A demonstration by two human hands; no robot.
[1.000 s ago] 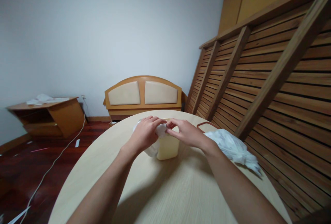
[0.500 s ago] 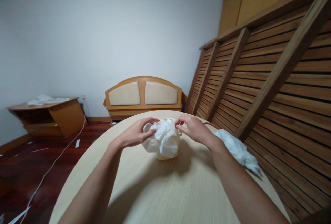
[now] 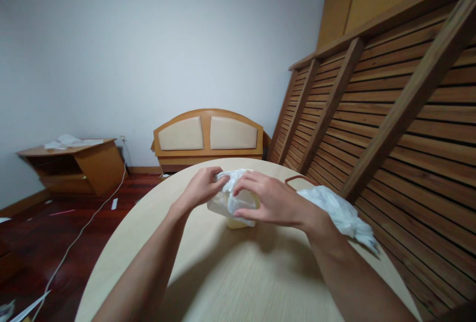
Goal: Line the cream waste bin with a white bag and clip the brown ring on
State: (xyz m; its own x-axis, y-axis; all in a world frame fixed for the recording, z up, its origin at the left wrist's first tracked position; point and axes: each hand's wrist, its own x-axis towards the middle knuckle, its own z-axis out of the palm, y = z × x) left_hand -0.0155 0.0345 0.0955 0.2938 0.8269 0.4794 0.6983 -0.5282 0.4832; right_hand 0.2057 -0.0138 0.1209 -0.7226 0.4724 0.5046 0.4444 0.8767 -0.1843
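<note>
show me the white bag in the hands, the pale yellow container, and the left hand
White bag (image 3: 224, 203): head view, its left side.
Pale yellow container (image 3: 237, 224): head view, its exposed base.
Left hand (image 3: 202, 185): head view, back of the hand.

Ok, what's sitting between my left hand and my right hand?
In the head view, a crumpled white plastic bag lies between your left hand and right hand, covering much of a pale yellow container.
</note>
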